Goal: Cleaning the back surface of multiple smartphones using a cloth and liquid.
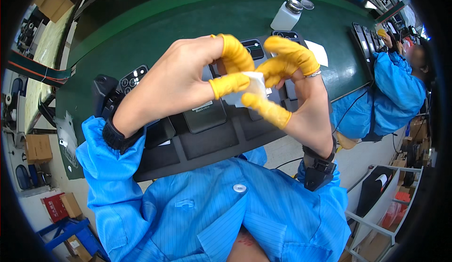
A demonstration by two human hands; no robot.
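A crumpled white wipe (256,85) is held up between my two hands, above a black compartment tray. My left hand (197,69), with yellow finger cots, is closed and pinches the wipe's left side between thumb and fingers. On the other side my right hand (296,80), also in yellow finger cots and slightly blurred, grips it between thumb and curled fingers. Below them, smartphones lie in the black tray (212,142). One dark phone (205,117) sits under my left wrist, and another (134,78) shows its cameras beyond my left forearm. My hands hide several phones in part.
A white dispenser bottle (286,17) with a metal top, its lid flipped up, stands toward the back of the green table (188,19). White paper (316,53) lies beyond my right hand. To the right, a co-worker in a blue sleeve (395,87) sits by more phones (361,38).
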